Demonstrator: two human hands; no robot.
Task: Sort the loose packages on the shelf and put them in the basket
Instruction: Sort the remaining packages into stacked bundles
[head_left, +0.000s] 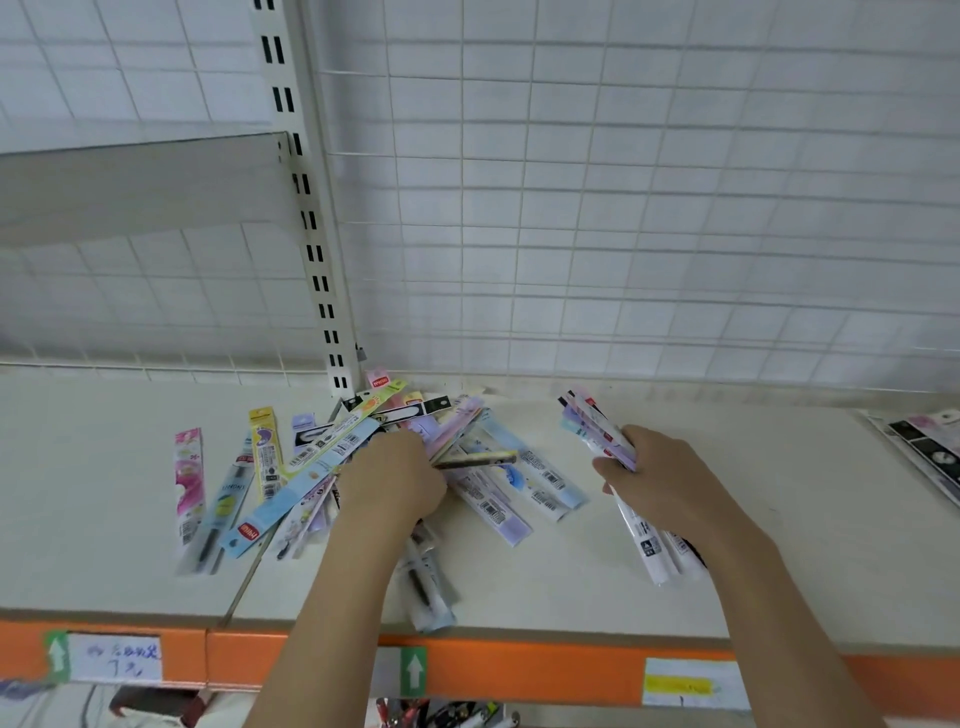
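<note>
A loose pile of long flat pen packages lies fanned out on the cream shelf, near the slotted upright. My left hand rests on the middle of the pile, its fingers pinching a thin dark and yellow package that points right. My right hand is to the right of the pile, closed around a bundle of several packages; the bundle's white lower ends stick out below the hand. No basket shows in this view.
A white wire grid backs the shelf. A higher shelf juts out at upper left. More packages lie at the far right. The orange front rail carries labels, and items sit on a lower level beneath it.
</note>
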